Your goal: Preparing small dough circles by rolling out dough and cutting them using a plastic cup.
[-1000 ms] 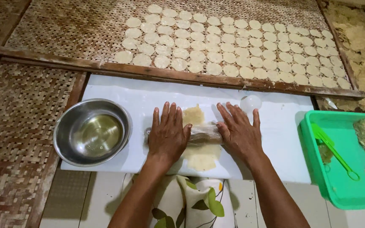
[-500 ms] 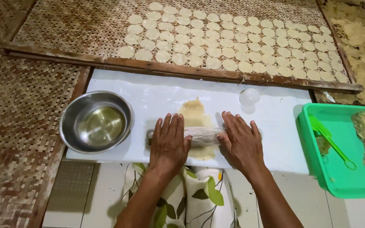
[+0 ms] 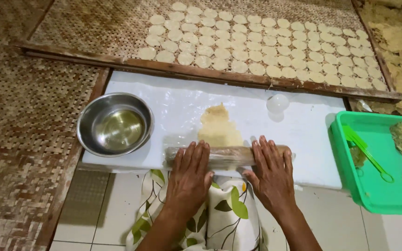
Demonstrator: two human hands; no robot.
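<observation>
A wooden rolling pin (image 3: 229,155), wrapped in clear film, lies across the near edge of a white board (image 3: 303,135). My left hand (image 3: 189,179) presses flat on the pin's left part, and my right hand (image 3: 271,174) presses flat on its right part. Both palms face down with the fingers spread. A thin sheet of pale dough (image 3: 218,128) stretches away from the pin toward the middle of the board.
A steel bowl (image 3: 115,123) with liquid sits at the board's left. A small round clear cutter (image 3: 277,103) stands at the back right. A green tub (image 3: 378,162) holds dough and green tongs (image 3: 366,148). Beyond, a woven tray (image 3: 117,28) carries several dough discs (image 3: 257,42).
Both hands have drawn the rolling pin toward me, from the middle of the dough to the board's near edge. More of the flattened dough now shows beyond the pin.
</observation>
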